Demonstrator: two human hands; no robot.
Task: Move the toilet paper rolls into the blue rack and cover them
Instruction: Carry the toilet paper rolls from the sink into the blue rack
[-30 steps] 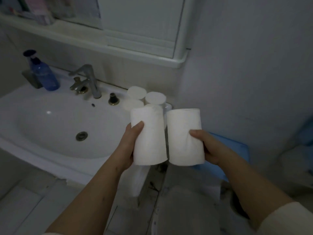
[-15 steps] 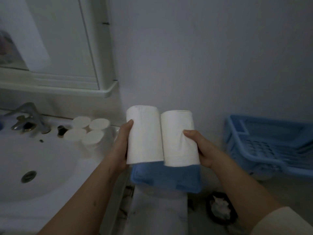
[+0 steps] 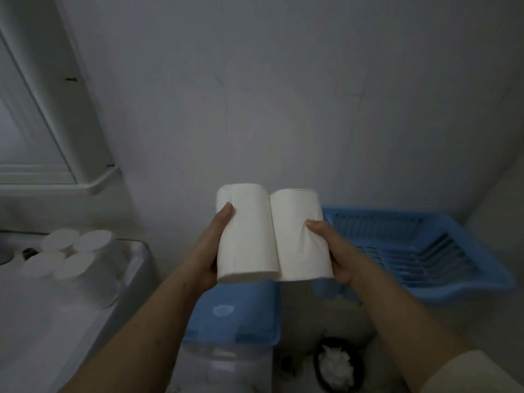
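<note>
I hold two white toilet paper rolls side by side in front of the wall. My left hand (image 3: 208,251) grips the left roll (image 3: 245,234), and my right hand (image 3: 336,251) grips the right roll (image 3: 300,236). The two rolls touch each other. The blue slatted rack (image 3: 425,251) sits to the right, its near left corner just behind the right roll. A blue lid-like plastic piece (image 3: 235,316) lies below the rolls. Several more white rolls (image 3: 68,251) stand upright on the sink's right corner at the left.
The white sink edge (image 3: 124,279) runs along the left. A mirror cabinet (image 3: 56,137) hangs at upper left. A dark bin with crumpled paper (image 3: 337,367) stands on the floor below. A pale translucent container (image 3: 224,367) sits under the blue piece.
The view has swung right, away from the sink. Both hands carried the two rolls rightward, up to the left end of the blue rack.
</note>
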